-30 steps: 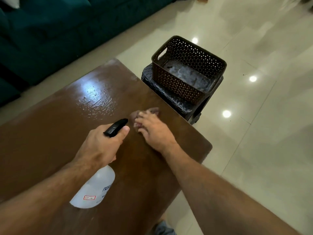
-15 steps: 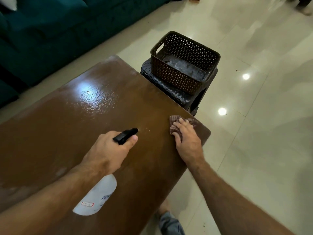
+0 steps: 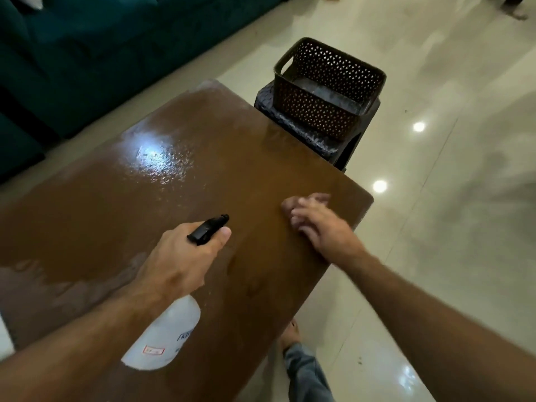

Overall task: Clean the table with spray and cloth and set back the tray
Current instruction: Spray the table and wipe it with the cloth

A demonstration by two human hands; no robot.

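My left hand (image 3: 179,259) grips the neck of a white spray bottle (image 3: 162,338) with a black nozzle (image 3: 208,230), held above the brown wooden table (image 3: 203,175). My right hand (image 3: 322,227) presses a reddish-brown cloth (image 3: 290,203) flat on the table near its right corner; the hand and motion blur hide most of the cloth. A wet, shiny patch lies on the table's far left part. The brown perforated tray basket (image 3: 327,85) stands off the table on a dark stool (image 3: 307,132) just beyond the far edge.
A dark teal sofa (image 3: 87,47) runs along the far left. Glossy cream floor tiles (image 3: 449,198) spread to the right. My foot and a jeans leg (image 3: 301,369) show below the table's near edge. Another person's feet (image 3: 513,7) are at the top right.
My right hand has slid the cloth from the table's right corner back leftward. My left hand and the bottle have stayed nearly in place.
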